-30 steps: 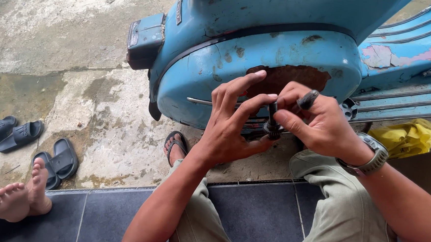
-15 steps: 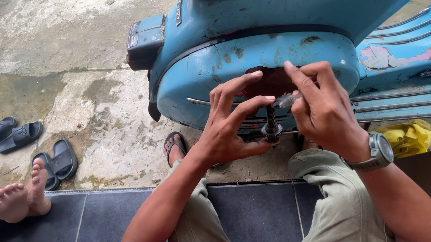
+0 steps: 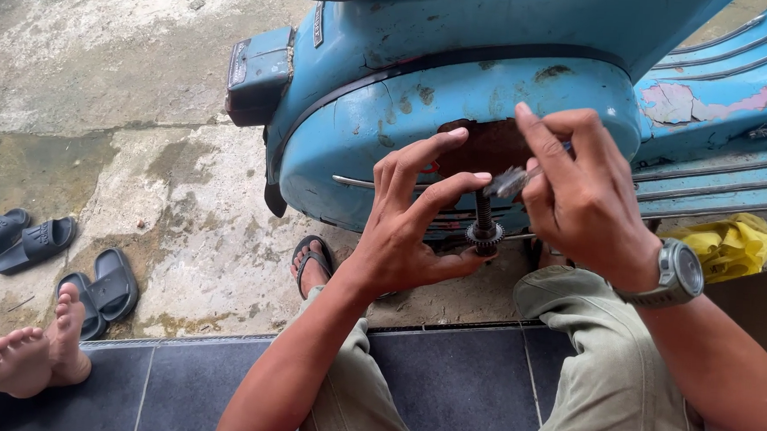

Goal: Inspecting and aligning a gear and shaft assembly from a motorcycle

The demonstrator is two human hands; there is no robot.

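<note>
My left hand (image 3: 414,217) holds a small dark geared shaft (image 3: 485,230) upright, thumb under its toothed wheel and fingertips at its top. My right hand (image 3: 581,195), with a grey wristwatch (image 3: 680,273) on the wrist, pinches a small silvery metal part (image 3: 509,182) against the top of the shaft. Both hands work just in front of a rusty opening (image 3: 490,146) in the side panel of an old blue scooter (image 3: 460,97).
My knees in olive trousers (image 3: 619,385) rest over a dark tiled step (image 3: 453,385). My sandalled foot (image 3: 311,260) stands on wet concrete. Another person's bare feet (image 3: 31,354) and black slippers (image 3: 19,240) lie at the left. A yellow bag (image 3: 732,247) sits at the right.
My right hand has risen and turned, bringing the silvery part from beside the shaft up onto its top. The left hand stays in place around the shaft.
</note>
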